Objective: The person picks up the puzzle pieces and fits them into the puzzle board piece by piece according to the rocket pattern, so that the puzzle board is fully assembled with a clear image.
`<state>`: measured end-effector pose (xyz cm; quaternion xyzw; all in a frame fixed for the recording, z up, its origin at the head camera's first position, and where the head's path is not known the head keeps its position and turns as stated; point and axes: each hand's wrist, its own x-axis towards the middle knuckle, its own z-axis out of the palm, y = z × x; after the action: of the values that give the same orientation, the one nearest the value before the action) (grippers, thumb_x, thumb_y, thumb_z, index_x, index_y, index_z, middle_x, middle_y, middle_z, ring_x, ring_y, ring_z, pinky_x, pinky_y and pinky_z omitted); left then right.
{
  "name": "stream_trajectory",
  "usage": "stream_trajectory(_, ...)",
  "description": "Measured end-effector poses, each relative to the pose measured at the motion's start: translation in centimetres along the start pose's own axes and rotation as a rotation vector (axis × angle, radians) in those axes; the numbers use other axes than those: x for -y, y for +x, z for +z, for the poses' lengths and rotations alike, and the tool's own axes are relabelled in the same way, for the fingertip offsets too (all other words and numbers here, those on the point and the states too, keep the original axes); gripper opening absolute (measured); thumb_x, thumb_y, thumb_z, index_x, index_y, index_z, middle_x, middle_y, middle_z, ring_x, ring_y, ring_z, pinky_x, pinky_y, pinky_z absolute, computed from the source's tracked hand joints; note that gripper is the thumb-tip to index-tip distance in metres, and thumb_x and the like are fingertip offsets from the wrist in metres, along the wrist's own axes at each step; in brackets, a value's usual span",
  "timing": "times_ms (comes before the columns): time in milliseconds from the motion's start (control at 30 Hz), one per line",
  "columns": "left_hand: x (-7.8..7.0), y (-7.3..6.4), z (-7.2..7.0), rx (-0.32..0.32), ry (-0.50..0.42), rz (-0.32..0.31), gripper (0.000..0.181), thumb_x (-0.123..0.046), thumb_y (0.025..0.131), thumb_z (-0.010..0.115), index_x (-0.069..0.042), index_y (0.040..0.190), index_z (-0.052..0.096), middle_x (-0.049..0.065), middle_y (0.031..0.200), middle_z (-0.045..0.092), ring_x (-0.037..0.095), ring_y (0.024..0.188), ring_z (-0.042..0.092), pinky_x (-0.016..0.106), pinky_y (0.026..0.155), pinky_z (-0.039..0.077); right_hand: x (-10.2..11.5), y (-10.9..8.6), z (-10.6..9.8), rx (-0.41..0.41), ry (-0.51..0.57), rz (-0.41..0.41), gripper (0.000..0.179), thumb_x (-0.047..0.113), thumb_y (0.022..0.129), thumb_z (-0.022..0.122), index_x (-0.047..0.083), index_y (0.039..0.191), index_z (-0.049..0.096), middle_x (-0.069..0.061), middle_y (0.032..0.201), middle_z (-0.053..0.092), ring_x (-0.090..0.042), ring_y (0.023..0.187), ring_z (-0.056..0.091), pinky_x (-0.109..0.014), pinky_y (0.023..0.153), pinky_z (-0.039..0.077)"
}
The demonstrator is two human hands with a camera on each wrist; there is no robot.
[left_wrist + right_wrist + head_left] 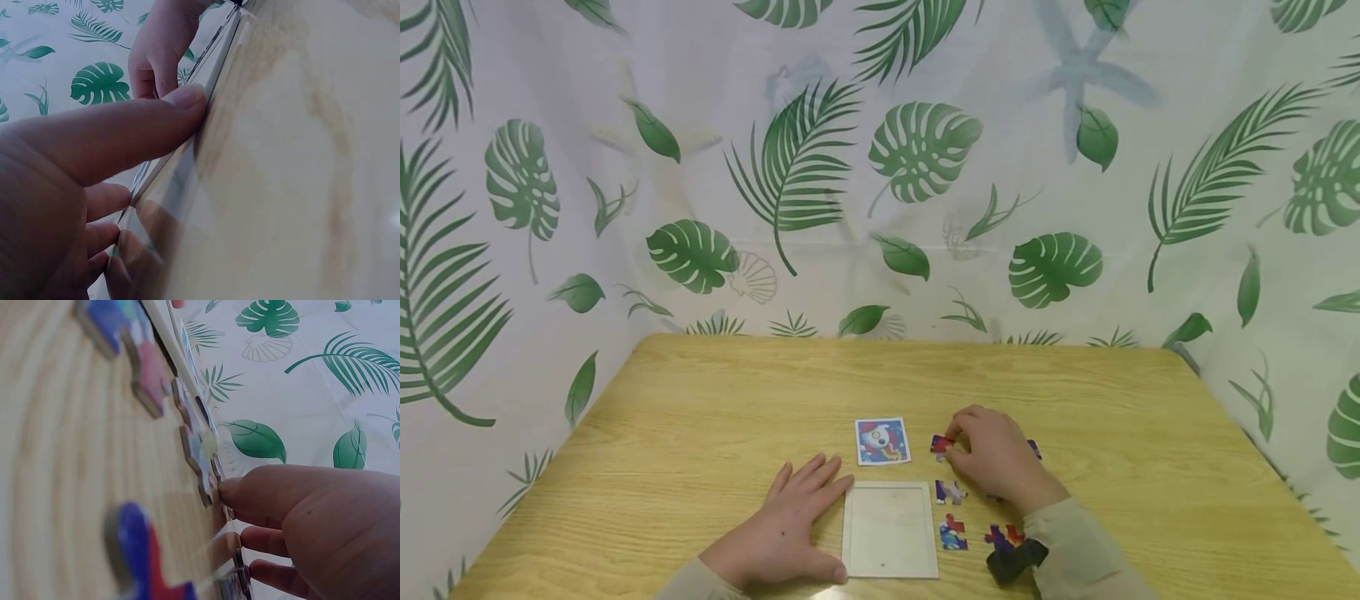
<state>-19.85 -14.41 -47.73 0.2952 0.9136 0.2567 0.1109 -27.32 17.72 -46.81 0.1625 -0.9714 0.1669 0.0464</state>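
Note:
My left hand (793, 525) lies with fingers spread along the left side of a square puzzle tray (928, 533). Its thumb is at the tray's lower left corner, and the left wrist view shows that thumb (156, 122) against the tray's edge. My right hand (1000, 458) pinches a red and purple puzzle piece (938, 443) between thumb and fingers, low over the table, right of the picture card. In the right wrist view the thumb (262, 490) meets the edge of a thin piece (217, 467). Pieces under the right hand are partly hidden.
A picture card (882, 442) with a white cartoon animal lies beyond the tray. Right of the tray lie a purple and grey piece (950, 492), a blue and red piece (953, 533) and a purple and orange piece (1000, 536), this last beside the black wrist strap (1017, 562).

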Motion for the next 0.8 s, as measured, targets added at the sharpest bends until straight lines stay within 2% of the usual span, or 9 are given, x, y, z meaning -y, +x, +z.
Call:
stream_trajectory(267, 0.2, 0.0, -0.1, 0.006, -0.012, 0.009, 0.114, -0.073, 0.070, 0.074, -0.014, 0.159, 0.035, 0.010, 0.167, 0.016, 0.033, 0.154, 0.006, 0.063, 0.117, -0.006, 0.2, 0.0, -0.1, -0.015, -0.021, -0.011, 0.015, 0.029, 0.087, 0.075, 0.016, 0.093, 0.072, -0.007, 0.119, 0.067, -0.033, 0.112, 0.063, -0.051, 0.101, 0.047)
stream_trajectory(500, 0.2, 0.0, -0.1, -0.001, -0.007, 0.015, 0.112, -0.073, 0.071, 0.074, -0.014, 0.159, 0.036, 0.011, 0.167, 0.017, 0.034, 0.154, 0.008, 0.063, 0.117, -0.006, 0.7, 0.0, -0.3, -0.017, -0.015, 0.012, 0.016, 0.032, 0.085, 0.076, 0.017, 0.089, 0.072, -0.003, 0.108, 0.069, -0.029, 0.106, 0.064, -0.048, 0.097, 0.049)
stream_trajectory(800, 0.5, 0.0, 0.1, -0.009, -0.009, 0.025, 0.112, -0.073, 0.072, 0.074, -0.013, 0.158, 0.036, 0.010, 0.167, 0.019, 0.033, 0.154, 0.008, 0.063, 0.117, -0.006, 1.4, -0.1, -0.5, 0.004, 0.048, 0.047, 0.017, 0.031, 0.082, 0.077, 0.017, 0.091, 0.072, 0.003, 0.100, 0.067, -0.024, 0.099, 0.063, -0.045, 0.093, 0.051)
